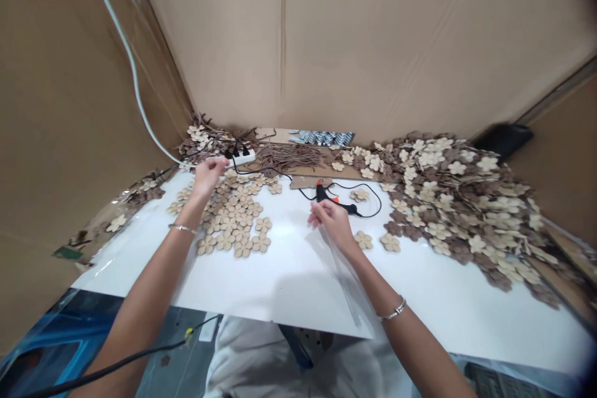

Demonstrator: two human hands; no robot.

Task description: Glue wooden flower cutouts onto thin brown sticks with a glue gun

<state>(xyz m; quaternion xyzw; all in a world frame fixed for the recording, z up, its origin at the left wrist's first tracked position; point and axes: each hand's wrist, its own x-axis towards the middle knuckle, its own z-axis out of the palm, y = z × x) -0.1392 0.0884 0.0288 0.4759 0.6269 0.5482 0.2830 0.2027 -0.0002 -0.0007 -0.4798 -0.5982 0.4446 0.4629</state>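
My left hand (pixel 208 173) reaches to the far left of the white board (pixel 289 273), fingers curled at the far edge of a laid-out patch of light wooden flower cutouts (pixel 236 217), close to a white power strip (pixel 241 157). What it pinches, if anything, is too small to make out. My right hand (pixel 330 219) rests near the middle of the board, fingers closed on a clear glue stick (pixel 342 273) that runs back along my forearm. A black and orange glue gun (pixel 326 194) lies just beyond that hand.
A large heap of dark and light flower cutouts (pixel 457 199) covers the right side. Brown strips (pixel 289 158) and more cutouts lie at the back. Cardboard walls (pixel 373 56) enclose the board. A white cable (pixel 133 81) runs up the left wall.
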